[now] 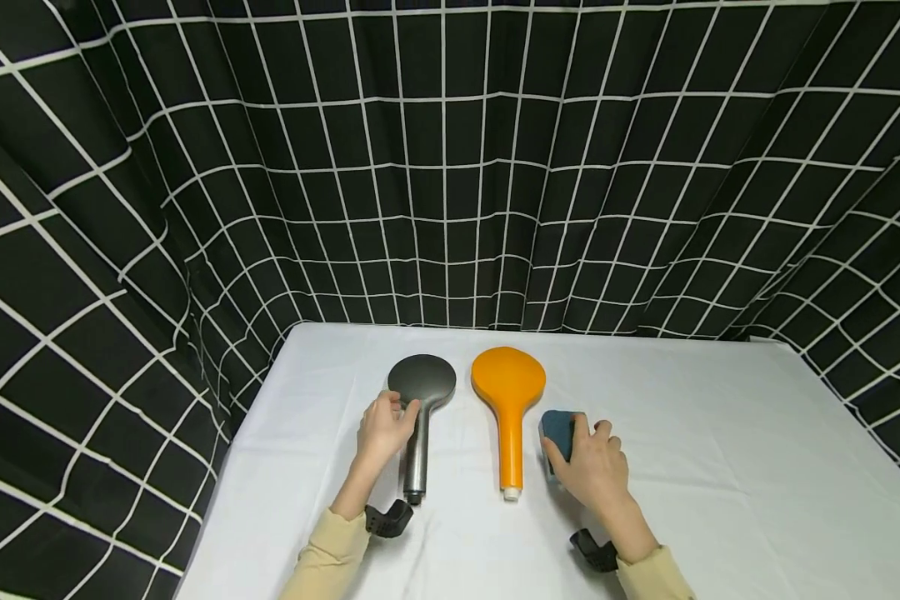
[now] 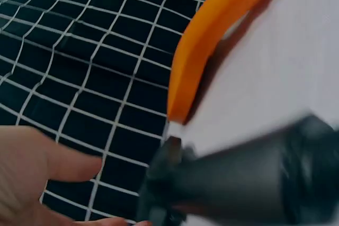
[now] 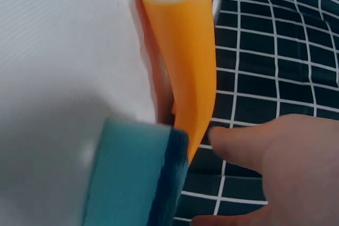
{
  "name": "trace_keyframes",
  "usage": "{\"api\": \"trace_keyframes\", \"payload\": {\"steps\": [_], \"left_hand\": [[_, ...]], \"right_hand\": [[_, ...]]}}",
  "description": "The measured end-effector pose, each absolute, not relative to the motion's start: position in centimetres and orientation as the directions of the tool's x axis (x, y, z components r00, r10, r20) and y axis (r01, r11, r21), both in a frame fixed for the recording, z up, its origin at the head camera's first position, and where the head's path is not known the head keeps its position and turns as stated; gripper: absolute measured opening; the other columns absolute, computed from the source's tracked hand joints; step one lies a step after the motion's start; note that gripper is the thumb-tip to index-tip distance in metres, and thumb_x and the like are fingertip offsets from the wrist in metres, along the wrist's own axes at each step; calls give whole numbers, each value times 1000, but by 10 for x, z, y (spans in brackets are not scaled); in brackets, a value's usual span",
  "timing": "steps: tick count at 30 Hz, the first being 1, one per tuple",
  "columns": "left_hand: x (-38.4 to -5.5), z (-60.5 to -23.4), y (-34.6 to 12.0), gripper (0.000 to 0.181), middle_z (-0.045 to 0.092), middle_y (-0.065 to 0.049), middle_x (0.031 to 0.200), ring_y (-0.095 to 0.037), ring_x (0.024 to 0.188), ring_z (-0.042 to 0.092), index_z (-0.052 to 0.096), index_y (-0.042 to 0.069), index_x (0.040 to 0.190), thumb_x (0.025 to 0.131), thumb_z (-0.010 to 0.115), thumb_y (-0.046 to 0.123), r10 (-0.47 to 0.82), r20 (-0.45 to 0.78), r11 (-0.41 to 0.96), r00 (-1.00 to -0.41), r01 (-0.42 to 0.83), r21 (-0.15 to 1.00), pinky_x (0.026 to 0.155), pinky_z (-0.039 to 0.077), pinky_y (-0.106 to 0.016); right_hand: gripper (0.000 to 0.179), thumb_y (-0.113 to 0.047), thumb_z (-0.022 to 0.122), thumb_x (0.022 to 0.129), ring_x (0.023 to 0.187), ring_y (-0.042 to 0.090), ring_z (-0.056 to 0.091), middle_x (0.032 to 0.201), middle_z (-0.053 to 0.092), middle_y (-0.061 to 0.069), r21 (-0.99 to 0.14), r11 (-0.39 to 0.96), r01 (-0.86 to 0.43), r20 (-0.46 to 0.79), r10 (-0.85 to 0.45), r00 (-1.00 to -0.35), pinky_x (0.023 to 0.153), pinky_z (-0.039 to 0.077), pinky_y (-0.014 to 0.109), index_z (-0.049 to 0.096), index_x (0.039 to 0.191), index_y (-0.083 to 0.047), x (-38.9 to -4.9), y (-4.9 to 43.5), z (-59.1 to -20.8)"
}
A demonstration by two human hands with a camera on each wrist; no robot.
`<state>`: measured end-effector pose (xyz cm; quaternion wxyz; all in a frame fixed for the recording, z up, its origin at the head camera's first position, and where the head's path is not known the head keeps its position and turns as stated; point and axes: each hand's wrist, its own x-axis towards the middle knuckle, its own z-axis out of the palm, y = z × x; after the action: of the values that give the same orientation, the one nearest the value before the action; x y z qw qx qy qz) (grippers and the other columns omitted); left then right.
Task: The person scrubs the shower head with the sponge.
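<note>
A dark grey shower head (image 1: pixel 418 442) lies face-flat on the white table, handle toward me. My left hand (image 1: pixel 385 429) hovers at its neck, thumb and fingers apart; in the left wrist view the left thumb (image 2: pixel 74 165) stands clear of the blurred grey handle (image 2: pixel 238 178). To the right, a blue sponge (image 1: pixel 557 429) with a darker layer is partly covered by my right hand (image 1: pixel 594 467) in the head view. From the right wrist, the right thumb (image 3: pixel 238 142) shows spread beside the sponge (image 3: pixel 132 173), with a gap between them.
Between the two hands lies an orange shower head (image 1: pixel 508 392) with a white threaded end. A white cloth (image 1: pixel 720 433) covers the table. Black curtains with a white grid (image 1: pixel 465 192) hang behind and at both sides. Each wrist wears a black camera mount (image 1: pixel 390 518).
</note>
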<state>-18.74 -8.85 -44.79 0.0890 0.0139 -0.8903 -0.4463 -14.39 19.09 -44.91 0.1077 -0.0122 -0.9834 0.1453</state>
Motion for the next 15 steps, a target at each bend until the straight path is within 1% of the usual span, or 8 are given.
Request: {"api": "trace_keyframes", "payload": {"steps": [2, 4, 6, 9, 11, 13, 15], "left_hand": [[-187, -453, -96, 47, 62, -24, 96, -36, 86, 62, 50, -17, 114, 89, 60, 22, -47, 38, 578, -998, 4, 816, 69, 52, -45], [-187, -459, -98, 49, 64, -23, 94, -32, 85, 62, 49, -18, 114, 88, 61, 22, 17, -37, 539, -999, -22, 842, 69, 52, -41], [-190, -465, -99, 44, 66, -19, 83, -23, 72, 61, 52, -18, 109, 87, 62, 18, 78, -92, 471, -993, -44, 881, 61, 49, -33], [-193, -471, -99, 35, 66, -16, 76, -13, 64, 57, 56, -18, 102, 84, 64, 10, 136, -129, 347, -982, -75, 935, 56, 47, -25], [-195, -474, -101, 29, 66, -18, 75, -14, 62, 59, 57, -19, 99, 82, 63, 4, 149, -146, 280, -978, -100, 955, 55, 50, -24], [-196, -476, -103, 30, 66, -23, 82, -22, 71, 66, 55, -22, 100, 80, 63, -1, 148, -141, 248, -979, -101, 964, 63, 54, -28], [-198, -478, -106, 30, 66, -25, 84, -24, 74, 66, 55, -23, 100, 79, 63, -3, 149, -147, 228, -978, -111, 967, 64, 55, -29]], "right_hand": [[68, -41, 63, 84, 74, 47, 51, 100, 43, 41, -272, 962, -1, 158, 44, -987, 58, 47, 53, 44, 124, 10, -143, 190, -449], [72, -42, 64, 82, 74, 47, 50, 99, 42, 41, -265, 964, 7, 115, 39, -993, 56, 47, 52, 43, 125, 12, -143, 190, -450], [74, -41, 67, 80, 75, 48, 49, 97, 41, 42, -257, 966, 11, 88, 35, -995, 54, 47, 51, 42, 124, 14, -142, 189, -451], [77, -38, 70, 77, 77, 49, 48, 97, 40, 43, -268, 963, 9, 67, 27, -997, 52, 47, 49, 40, 125, 15, -142, 188, -452], [78, -37, 71, 77, 78, 50, 48, 97, 40, 43, -275, 962, -3, 62, 15, -998, 51, 47, 48, 40, 126, 15, -142, 187, -452], [77, -34, 70, 77, 79, 50, 48, 97, 39, 44, -284, 959, -13, 58, 4, -998, 49, 47, 47, 39, 127, 15, -142, 186, -452], [75, -32, 70, 77, 79, 51, 47, 97, 38, 44, -292, 956, -18, 58, -1, -998, 48, 47, 46, 39, 126, 15, -143, 184, -452]]}}
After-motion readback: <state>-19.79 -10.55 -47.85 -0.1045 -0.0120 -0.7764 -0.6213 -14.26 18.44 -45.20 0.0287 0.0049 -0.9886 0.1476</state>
